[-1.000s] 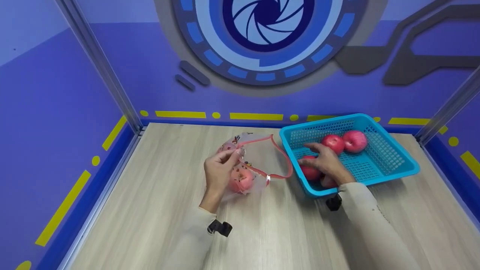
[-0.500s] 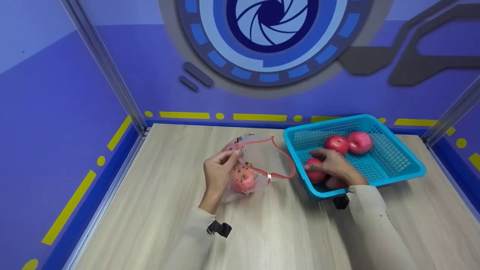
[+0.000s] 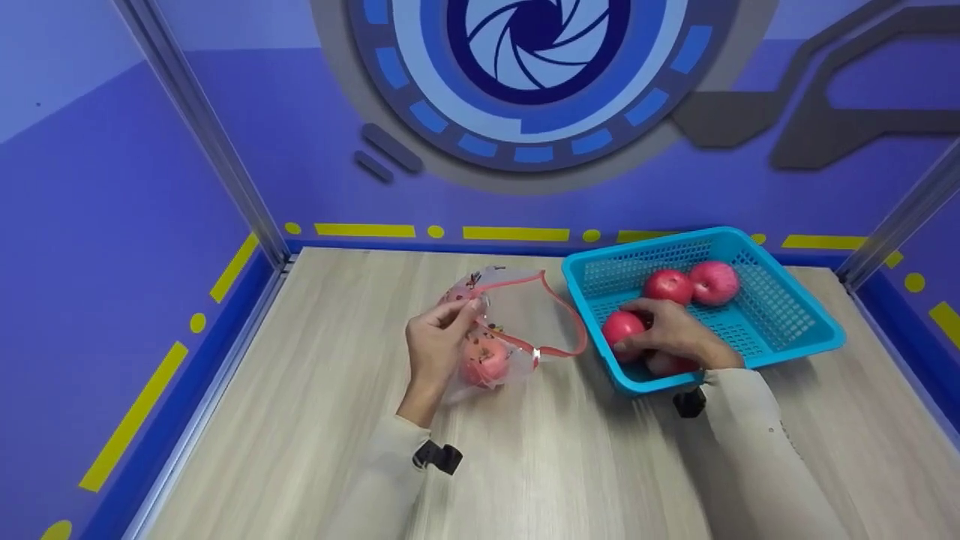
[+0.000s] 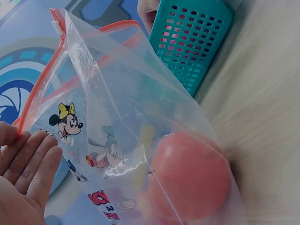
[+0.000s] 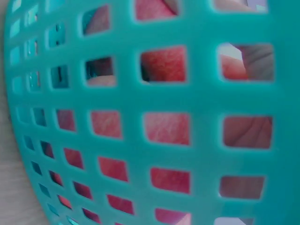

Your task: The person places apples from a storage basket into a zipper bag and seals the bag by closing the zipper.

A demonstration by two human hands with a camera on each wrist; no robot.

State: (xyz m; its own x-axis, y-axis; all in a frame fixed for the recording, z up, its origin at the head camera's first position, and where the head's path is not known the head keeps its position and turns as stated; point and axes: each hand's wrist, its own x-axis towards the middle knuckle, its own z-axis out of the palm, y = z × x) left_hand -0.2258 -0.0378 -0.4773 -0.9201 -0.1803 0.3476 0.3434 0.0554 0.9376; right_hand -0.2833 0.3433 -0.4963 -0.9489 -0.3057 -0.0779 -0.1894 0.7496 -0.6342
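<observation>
- The worktop is a pale wood-look surface, boxed in by purple walls with yellow dashes along the bottom.
- Sitting on its right side is a turquoise plastic basket with mesh walls. Through the right wrist view you pretty much only see that lattice up close, with red fruit behind the holes.
- To the left of the basket, just beside it, there's a clear zip bag with a red-orange zip strip and cartoon mouse prints. It's lying on the worktop with its mouth held up and open toward the basket.
- The left hand pinches the near edge of the bag's mouth, fingers curled on the strip. In the left wrist view the fingertips sit right against the plastic.
- The right hand is down inside the basket's near left corner, fingers curled round a red apple, so it's gripping that one.
- One apple in the bag already, down at the bottom, looking pinkish through the plastic.
- Two more apples sit touching each other near the basket's far side, and another one peeks out under the right hand's wrist.
</observation>
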